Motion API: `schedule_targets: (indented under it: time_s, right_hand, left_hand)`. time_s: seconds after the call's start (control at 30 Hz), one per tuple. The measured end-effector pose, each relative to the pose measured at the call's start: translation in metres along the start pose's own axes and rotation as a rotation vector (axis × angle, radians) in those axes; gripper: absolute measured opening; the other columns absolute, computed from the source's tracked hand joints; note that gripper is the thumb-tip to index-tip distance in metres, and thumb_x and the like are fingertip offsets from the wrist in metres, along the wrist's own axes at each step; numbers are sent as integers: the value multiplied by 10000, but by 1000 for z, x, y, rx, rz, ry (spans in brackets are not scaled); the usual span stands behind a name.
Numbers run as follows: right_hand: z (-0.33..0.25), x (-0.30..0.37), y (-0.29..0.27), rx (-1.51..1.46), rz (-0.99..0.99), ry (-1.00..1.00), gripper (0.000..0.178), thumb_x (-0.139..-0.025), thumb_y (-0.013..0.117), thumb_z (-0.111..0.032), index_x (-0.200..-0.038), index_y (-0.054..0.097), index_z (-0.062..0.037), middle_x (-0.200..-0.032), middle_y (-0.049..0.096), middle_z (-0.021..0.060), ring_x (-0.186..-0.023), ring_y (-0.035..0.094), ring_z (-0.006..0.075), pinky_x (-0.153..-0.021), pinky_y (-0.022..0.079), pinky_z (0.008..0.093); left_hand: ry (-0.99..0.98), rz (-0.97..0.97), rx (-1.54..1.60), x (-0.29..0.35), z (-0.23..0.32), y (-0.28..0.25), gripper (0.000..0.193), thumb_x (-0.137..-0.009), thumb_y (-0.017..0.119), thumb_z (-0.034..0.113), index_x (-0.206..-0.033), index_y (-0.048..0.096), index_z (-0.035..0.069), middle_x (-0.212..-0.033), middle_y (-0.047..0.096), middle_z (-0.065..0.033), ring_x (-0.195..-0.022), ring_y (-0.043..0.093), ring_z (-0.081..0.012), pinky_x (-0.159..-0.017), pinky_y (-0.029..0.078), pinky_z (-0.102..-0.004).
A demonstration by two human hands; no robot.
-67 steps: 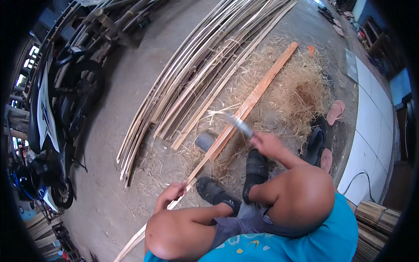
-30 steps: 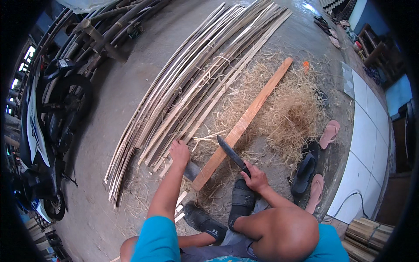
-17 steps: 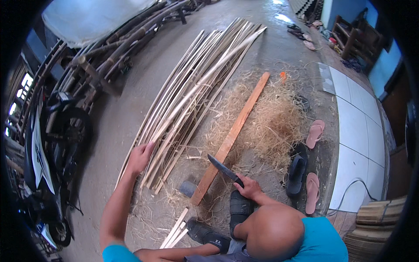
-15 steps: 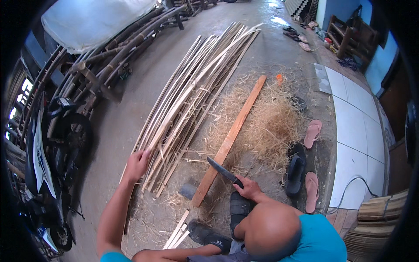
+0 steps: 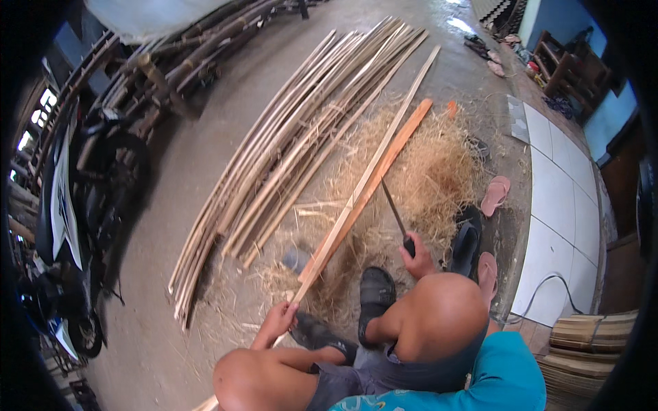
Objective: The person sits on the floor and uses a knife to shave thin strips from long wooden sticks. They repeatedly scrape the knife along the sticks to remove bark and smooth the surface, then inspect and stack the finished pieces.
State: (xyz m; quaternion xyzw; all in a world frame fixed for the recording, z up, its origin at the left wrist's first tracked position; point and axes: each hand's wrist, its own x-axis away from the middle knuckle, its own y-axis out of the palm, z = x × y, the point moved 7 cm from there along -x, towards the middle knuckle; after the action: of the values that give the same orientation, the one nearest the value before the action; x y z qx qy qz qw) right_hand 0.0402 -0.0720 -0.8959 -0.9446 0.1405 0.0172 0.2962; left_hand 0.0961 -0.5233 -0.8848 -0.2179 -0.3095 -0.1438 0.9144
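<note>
Head view: the left hand (image 5: 279, 318) pinches a pale strip (image 5: 351, 198) along the left edge of a plank (image 5: 393, 152); the right hand (image 5: 419, 259) grips a knife (image 5: 395, 210). Heaped shavings (image 5: 445, 171) suggest much is done; whether the bundle (image 5: 274, 154) is left, I can't tell.

Through the left of two fisheye cameras worn side by side on a person's head, the view drops past bare knees (image 5: 445, 312) toward a brown wooden plank (image 5: 400, 142) near mid-frame, looking down and ahead. The knees, on the plank's near side, loom closest to the lens; a motorbike (image 5: 65, 205) well to its left and white floor tiles (image 5: 555, 205) to its right bow toward the rim, while concrete floor (image 5: 451, 72) beyond its far end recedes
</note>
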Motion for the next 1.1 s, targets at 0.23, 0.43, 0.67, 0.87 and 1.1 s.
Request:
schedule_targets:
  time_s: [0.23,0.43,0.67,0.87,1.1]
  right_hand:
    - [-91,-9,42,329,-551,-397,456,-948,609,-380,-1302,523,-106,-1015,650,245,-896,649,445,-750,533,502]
    - [-39,-55,35,544,-315,-131,428,-950,575,-446,-1290,539,-188,-905,632,205,-839,651,430,-710,530,529]
    - [-35,-76,39,538,-424,-142,400,-965,543,-389,-1248,558,-108,-990,672,231,-856,650,469,-749,527,544]
    - [-20,-87,4,372,-189,-168,489,-949,558,-401,-1322,534,-85,-1031,678,263,-920,640,495,-787,513,550]
    - [-18,3,30,203,-153,99,450,-956,574,-359,-1320,563,-94,-1058,680,247,-969,666,417,-843,522,472]
  left_hand:
    - [36,135,-272,-27,-57,-10,571,-1038,375,504,-925,661,22,-750,653,-177,-751,654,-338,-713,490,-442]
    - [36,297,-476,-14,-13,2,536,-1037,339,508,-1048,703,115,-925,685,-249,-928,641,-463,-828,489,-534]
    - [-24,262,-479,-11,-23,-5,501,-1034,350,498,-1137,700,154,-976,687,-250,-969,638,-462,-849,490,-533]
    - [31,309,-435,-20,-31,0,475,-1014,410,506,-1106,699,140,-960,699,-233,-964,649,-450,-843,499,-521]
    - [150,477,-551,7,26,-33,429,-913,621,525,-1100,685,143,-913,722,-156,-856,692,-391,-755,534,-485]
